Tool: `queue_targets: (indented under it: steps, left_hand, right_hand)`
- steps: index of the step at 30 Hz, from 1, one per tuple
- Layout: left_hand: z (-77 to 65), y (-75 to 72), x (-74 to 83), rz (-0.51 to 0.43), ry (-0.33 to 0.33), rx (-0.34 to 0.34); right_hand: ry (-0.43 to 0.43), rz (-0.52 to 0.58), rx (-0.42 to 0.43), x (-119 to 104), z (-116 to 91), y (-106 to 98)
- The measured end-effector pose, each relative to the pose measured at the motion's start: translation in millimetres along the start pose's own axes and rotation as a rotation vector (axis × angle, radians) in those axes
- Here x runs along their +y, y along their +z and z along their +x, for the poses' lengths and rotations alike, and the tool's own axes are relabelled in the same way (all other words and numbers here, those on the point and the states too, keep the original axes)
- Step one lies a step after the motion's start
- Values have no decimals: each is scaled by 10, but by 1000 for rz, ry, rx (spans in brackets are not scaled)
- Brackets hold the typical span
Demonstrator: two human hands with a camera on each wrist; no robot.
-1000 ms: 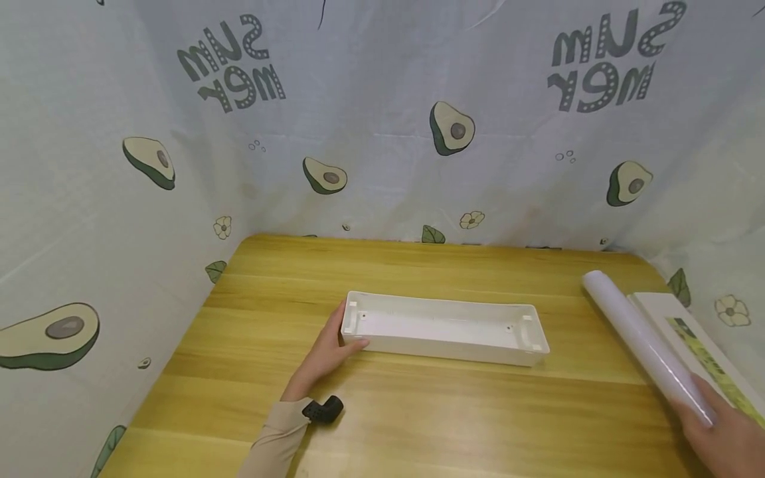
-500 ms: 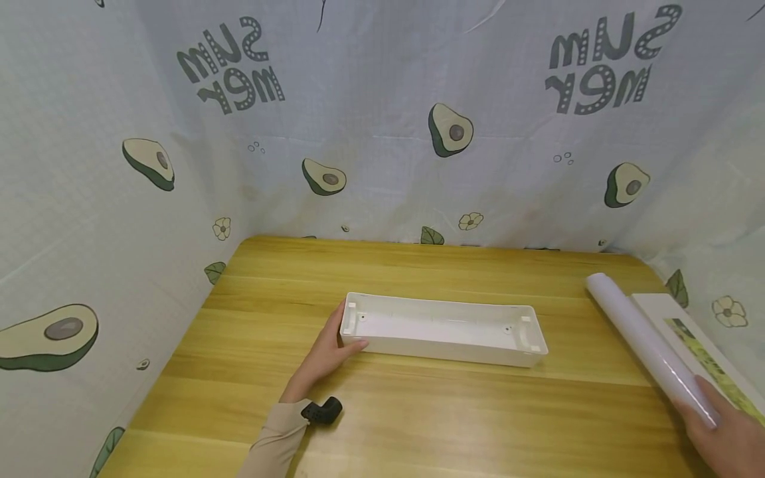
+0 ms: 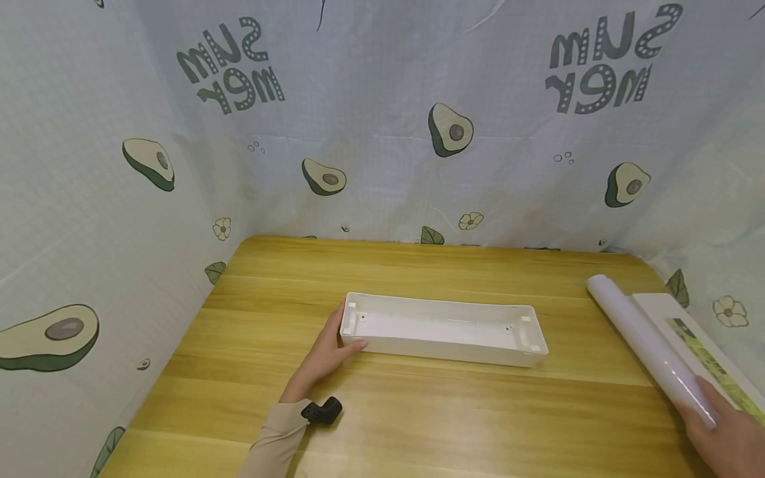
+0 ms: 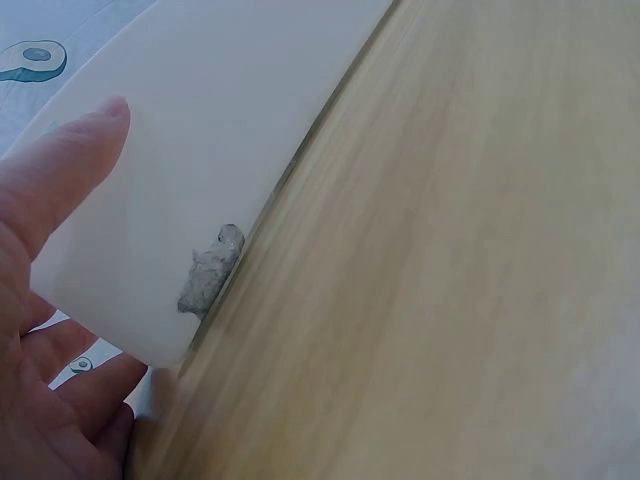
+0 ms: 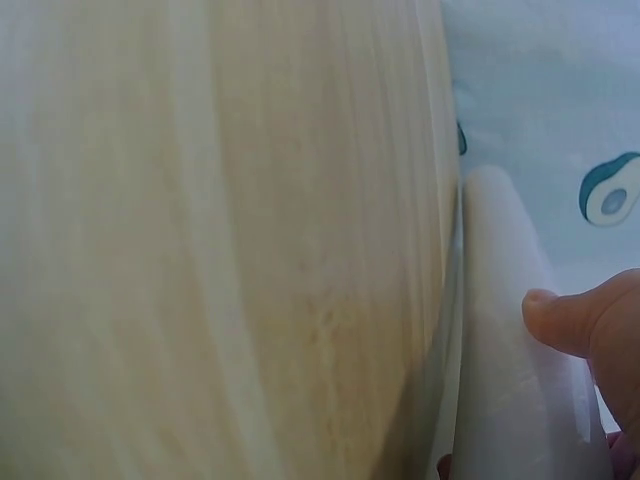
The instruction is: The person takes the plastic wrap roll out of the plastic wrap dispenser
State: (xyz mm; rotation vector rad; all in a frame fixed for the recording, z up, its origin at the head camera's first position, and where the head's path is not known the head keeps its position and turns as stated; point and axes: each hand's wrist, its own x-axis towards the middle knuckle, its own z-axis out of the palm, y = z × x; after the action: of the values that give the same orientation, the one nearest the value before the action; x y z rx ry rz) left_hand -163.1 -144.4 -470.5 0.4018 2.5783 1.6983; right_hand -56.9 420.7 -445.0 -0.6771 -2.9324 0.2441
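Note:
A long white plastic tray, open at the top with small brackets inside each end, lies near the middle of the table. My left hand grips its left end, the thumb on the front wall and the fingers around the corner. In the left wrist view a rough grey patch marks the tray's wall by its lower edge. At the right, a roll of clear plastic film slants across the table. My right hand holds the roll's near end, thumb on top; its other fingers are mostly hidden.
Just right of the roll lies a flat white box with a green and yellow printed strip. The wooden table meets a pale curtain with avocado prints at its back and sides. A black device sits on my left wrist.
The roll and my right hand have shifted very slightly to the right. My left hand and the tray keep their place.

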Motion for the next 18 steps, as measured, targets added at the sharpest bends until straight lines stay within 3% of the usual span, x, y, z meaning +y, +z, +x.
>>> queue_targets:
  steps: [7,15,18]
  left_hand:
    - [-1,2,1,-15,13,-2]
    - [-2,1,42,3,-6,7]
    - [-25,-19,153,-3,-15,-2]
  right_hand:
    - [-36,24,60,39,13,47]
    - [1,12,-35,52,33,6]
    - [9,10,-71,65,48,-11]
